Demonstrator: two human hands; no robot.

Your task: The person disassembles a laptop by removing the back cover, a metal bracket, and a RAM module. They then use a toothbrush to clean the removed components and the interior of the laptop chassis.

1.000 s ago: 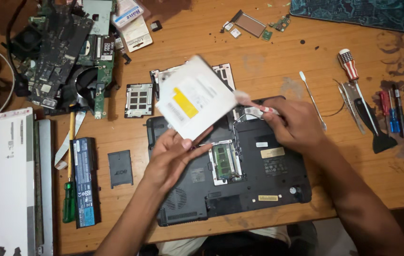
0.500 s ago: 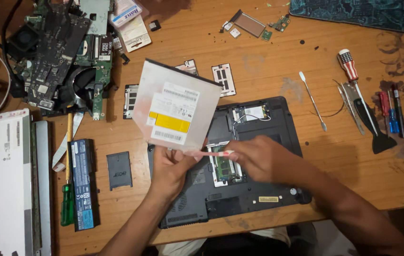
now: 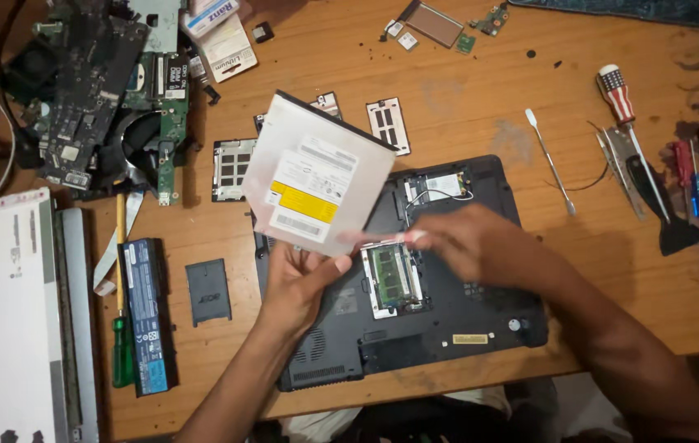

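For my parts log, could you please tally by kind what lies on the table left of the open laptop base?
Laptop battery: 1
Green-handled screwdriver: 1
Small dark cover plates: 2
Screen panel: 1
Bare circuit board assembly: 1
Total: 6
The left hand holds an optical drive above the laptop base, not counted.

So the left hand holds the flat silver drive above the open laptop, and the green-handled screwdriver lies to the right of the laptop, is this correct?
Not quite. In the head view the green-handled screwdriver lies left of the laptop, beside the battery. The left hand does hold the drive.
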